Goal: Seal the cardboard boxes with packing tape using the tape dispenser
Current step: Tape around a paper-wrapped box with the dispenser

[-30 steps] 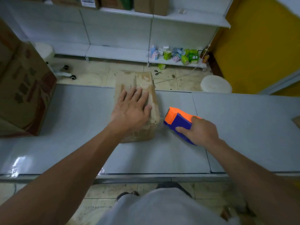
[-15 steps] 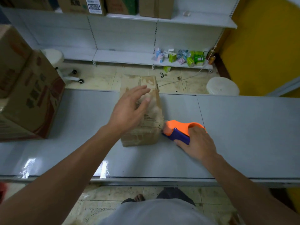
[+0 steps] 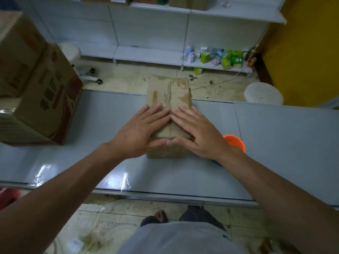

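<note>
Left hand (image 3: 139, 132), right hand (image 3: 198, 133) press flat on small box (image 3: 169, 92); tape dispenser (image 3: 235, 142) beside.

Two bare arms reach in from near edge, converging toward centre. L hand (image 3: 139, 132) & R hand (image 3: 198, 132) lie palm down side by side, fingers (image 3: 156, 114) straight, close together, angled inward so index tips almost meet at far end. Thumbs (image 3: 180, 140) stretch toward each other along near side, tips touching or nearly. L forearm (image 3: 64, 184) enters from near left, R forearm (image 3: 275, 189) from near right. Both hands press flat, uncurled.
</note>
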Tool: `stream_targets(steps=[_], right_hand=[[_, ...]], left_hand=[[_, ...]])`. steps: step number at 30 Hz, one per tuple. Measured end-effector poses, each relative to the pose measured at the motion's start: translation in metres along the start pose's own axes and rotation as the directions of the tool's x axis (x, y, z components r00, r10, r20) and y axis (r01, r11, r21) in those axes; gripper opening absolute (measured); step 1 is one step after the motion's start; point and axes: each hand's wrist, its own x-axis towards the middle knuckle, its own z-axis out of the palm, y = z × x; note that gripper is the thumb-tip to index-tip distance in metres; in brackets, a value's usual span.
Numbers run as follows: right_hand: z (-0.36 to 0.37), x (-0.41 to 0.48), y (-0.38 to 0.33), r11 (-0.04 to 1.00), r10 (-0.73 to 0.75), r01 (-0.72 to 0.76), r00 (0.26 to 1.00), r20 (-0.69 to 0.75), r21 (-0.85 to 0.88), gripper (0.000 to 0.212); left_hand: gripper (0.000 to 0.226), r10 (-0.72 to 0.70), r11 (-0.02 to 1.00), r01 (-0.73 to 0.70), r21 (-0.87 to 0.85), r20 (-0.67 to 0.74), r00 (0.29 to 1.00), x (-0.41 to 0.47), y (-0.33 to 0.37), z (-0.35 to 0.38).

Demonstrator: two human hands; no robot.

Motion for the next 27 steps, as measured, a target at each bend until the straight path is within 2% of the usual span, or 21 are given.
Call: stream_targets(steps=[3,5,7,9,12,14,16,17,18,20,23,25,26,27], right_hand=[[0.022,0.000,0.011,0.995,-0.104,0.104,0.994,-0.045,0.002,0.068],[0.038,-0.003,0.015,0.990,-0.133,0.138,0.977,-0.165,0.016,0.063],[0.050,-0.003,0.016,0.989,-0.101,0.127,0.955,-0.279,0.076,0.060],[0.057,-0.004,0.014,0.988,-0.054,0.100,0.937,-0.345,0.117,0.057],[0.062,-0.004,0.010,0.980,0.026,0.061,0.907,-0.420,0.192,0.056],[0.067,-0.004,0.006,0.967,0.096,0.030,0.877,-0.471,0.253,0.056],[0.072,-0.003,0.000,0.943,0.188,-0.009,0.838,-0.512,0.331,0.054],[0.074,-0.002,-0.004,0.921,0.249,-0.030,0.811,-0.529,0.388,0.053],[0.076,0.001,-0.010,0.891,0.312,-0.046,0.783,-0.538,0.451,0.052],[0.076,0.005,-0.023,0.817,0.427,-0.075,0.744,-0.513,0.572,0.051],[0.069,0.005,-0.032,0.660,0.543,-0.096,0.746,-0.385,0.745,0.049],[0.059,0.002,-0.029,0.420,0.633,-0.089,0.742,-0.221,0.903,0.051],[0.054,0.001,-0.027,0.262,0.697,-0.090,0.706,-0.124,0.961,0.059],[0.052,0.001,-0.024,0.152,0.758,-0.101,0.650,-0.050,0.983,0.073]], left_hand=[[0.075,0.043,0.999,-0.044,-0.004,-0.113,0.993,-0.003,-0.007,0.013],[0.067,0.083,0.996,-0.091,-0.020,-0.242,0.967,-0.004,-0.007,0.024],[0.060,0.089,0.991,-0.117,-0.058,-0.353,0.931,-0.001,-0.006,0.034],[0.061,0.023,0.982,-0.100,-0.161,-0.427,0.904,0.001,-0.004,0.041],[0.061,-0.165,0.925,-0.040,-0.377,-0.495,0.853,0.003,0.004,0.047],[0.054,-0.366,0.826,0.024,-0.564,-0.503,0.783,0.005,0.018,0.052],[0.051,-0.610,0.605,0.063,-0.794,-0.411,0.677,0.007,0.034,0.057],[0.053,-0.692,0.499,0.069,-0.864,-0.350,0.631,0.008,0.039,0.059],[0.055,-0.737,0.438,0.076,-0.896,-0.310,0.600,0.008,0.041,0.059],[0.053,-0.769,0.393,0.103,-0.914,-0.265,0.582,0.008,0.044,0.059],[0.053,-0.758,0.324,0.134,-0.936,-0.172,0.629,0.005,0.045,0.048],[0.059,-0.737,0.232,0.161,-0.959,-0.065,0.672,-0.001,0.037,0.048],[0.068,-0.722,0.156,0.161,-0.974,-0.001,0.692,-0.005,0.032,0.048],[0.077,-0.709,0.091,0.168,-0.982,0.055,0.703,-0.008,0.028,0.049]])
